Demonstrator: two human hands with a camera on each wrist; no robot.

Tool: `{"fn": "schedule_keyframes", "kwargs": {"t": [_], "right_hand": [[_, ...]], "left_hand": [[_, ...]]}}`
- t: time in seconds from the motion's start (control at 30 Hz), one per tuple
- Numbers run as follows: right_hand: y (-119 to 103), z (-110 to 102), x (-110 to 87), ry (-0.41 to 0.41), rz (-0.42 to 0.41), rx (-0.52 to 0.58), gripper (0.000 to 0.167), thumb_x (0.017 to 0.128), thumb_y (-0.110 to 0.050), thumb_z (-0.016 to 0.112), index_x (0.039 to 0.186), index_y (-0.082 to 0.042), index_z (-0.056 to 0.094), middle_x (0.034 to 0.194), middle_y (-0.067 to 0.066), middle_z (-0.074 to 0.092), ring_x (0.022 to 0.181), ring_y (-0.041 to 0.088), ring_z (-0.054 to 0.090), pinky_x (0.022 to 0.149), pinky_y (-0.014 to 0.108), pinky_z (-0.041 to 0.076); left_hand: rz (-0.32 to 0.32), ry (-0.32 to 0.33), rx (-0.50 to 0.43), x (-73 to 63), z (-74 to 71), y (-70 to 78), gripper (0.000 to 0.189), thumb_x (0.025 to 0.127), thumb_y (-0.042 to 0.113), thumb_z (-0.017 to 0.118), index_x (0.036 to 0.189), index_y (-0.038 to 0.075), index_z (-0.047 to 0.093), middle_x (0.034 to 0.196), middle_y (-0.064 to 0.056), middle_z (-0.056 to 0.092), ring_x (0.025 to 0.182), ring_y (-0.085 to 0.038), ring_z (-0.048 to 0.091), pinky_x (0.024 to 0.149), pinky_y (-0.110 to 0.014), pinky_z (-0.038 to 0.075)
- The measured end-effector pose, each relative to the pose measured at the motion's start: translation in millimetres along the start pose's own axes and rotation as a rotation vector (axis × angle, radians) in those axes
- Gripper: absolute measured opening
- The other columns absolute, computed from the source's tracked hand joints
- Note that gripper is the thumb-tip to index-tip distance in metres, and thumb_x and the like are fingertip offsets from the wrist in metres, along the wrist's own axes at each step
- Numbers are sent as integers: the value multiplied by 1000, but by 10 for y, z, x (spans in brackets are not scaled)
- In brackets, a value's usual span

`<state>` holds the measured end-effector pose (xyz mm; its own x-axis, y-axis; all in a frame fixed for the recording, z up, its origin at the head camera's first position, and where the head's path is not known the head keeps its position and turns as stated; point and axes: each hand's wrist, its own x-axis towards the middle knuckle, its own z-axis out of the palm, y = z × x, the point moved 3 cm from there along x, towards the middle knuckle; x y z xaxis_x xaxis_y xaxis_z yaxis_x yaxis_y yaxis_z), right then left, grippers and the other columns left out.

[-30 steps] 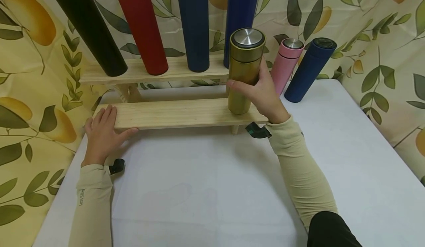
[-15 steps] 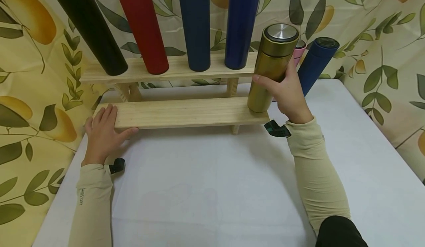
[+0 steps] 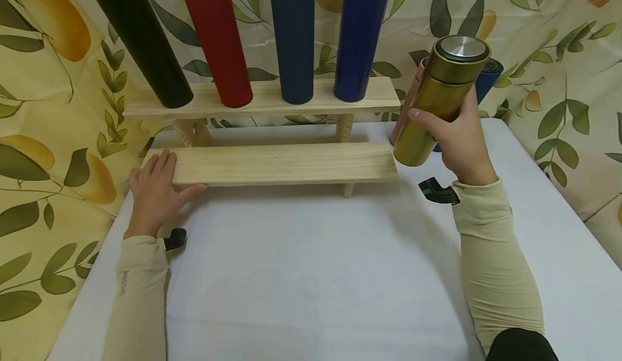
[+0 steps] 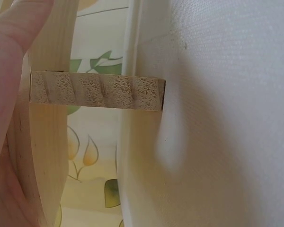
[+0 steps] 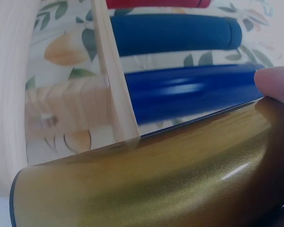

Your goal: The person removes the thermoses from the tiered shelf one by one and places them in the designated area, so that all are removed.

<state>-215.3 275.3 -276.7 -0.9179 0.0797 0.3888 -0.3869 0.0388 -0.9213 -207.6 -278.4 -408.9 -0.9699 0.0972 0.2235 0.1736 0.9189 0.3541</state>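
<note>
In the head view my right hand [image 3: 464, 142] grips a gold thermos flask [image 3: 437, 94] with a steel-topped lid. The flask tilts, its base just past the right end of the lower board [image 3: 286, 164] of a two-step wooden stand. In the right wrist view the gold flask [image 5: 146, 184] fills the bottom, with a fingertip [image 5: 277, 84] on its side. My left hand [image 3: 157, 196] rests on the lower board's left end, fingers flat on top and thumb along the front edge. The left wrist view shows the board's underside and a wooden leg [image 4: 97, 91].
On the upper board [image 3: 262, 99] stand a black flask [image 3: 138, 37], a red flask [image 3: 216, 42], a dull blue flask [image 3: 293, 37] and a bright blue flask [image 3: 363, 37]. Behind the gold flask, a pink flask [image 3: 405, 110] and another blue flask [image 3: 487, 80] are partly hidden. White cloth [image 3: 291, 274] covers the table.
My right hand has carried the gold flask rightward from over the lower board to beyond its right end, tilting it more. It now overlaps the pink and blue flasks. My left hand has stayed put.
</note>
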Motion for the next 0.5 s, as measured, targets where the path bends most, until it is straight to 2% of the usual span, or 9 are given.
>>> {"fn": "schedule_keyframes", "kwargs": {"t": [0.1,0.23,0.3,0.5], "right_hand": [[3,-125,-22,29,18,11,81,88,3,80,155,-24,41,143,8,48,132,26,47,114,51,35],[13,-255,-36,56,4,75,79,86,8,79,152,-19,43,142,11,49,129,27,49,104,45,38],[13,-317,-52,68,14,64,79,87,7,79,152,-19,43,143,10,50,129,26,48,104,44,37],[23,-483,-102,86,65,20,83,90,7,78,156,-25,39,146,7,46,133,24,44,116,49,29]], "left_hand": [[-2,-9,-2,19,15,18,117,91,71,72,165,-8,28,171,-31,25,156,-50,19,119,-72,-1],[-13,-12,-2,18,14,19,116,90,69,74,165,-8,28,171,-30,25,156,-50,18,120,-72,-1],[-13,-12,0,18,11,13,116,90,69,74,165,-7,28,171,-30,25,157,-50,18,120,-72,-2],[-8,-8,1,13,-2,-11,116,91,70,72,165,-7,27,171,-30,25,157,-49,18,120,-71,-2]]}}
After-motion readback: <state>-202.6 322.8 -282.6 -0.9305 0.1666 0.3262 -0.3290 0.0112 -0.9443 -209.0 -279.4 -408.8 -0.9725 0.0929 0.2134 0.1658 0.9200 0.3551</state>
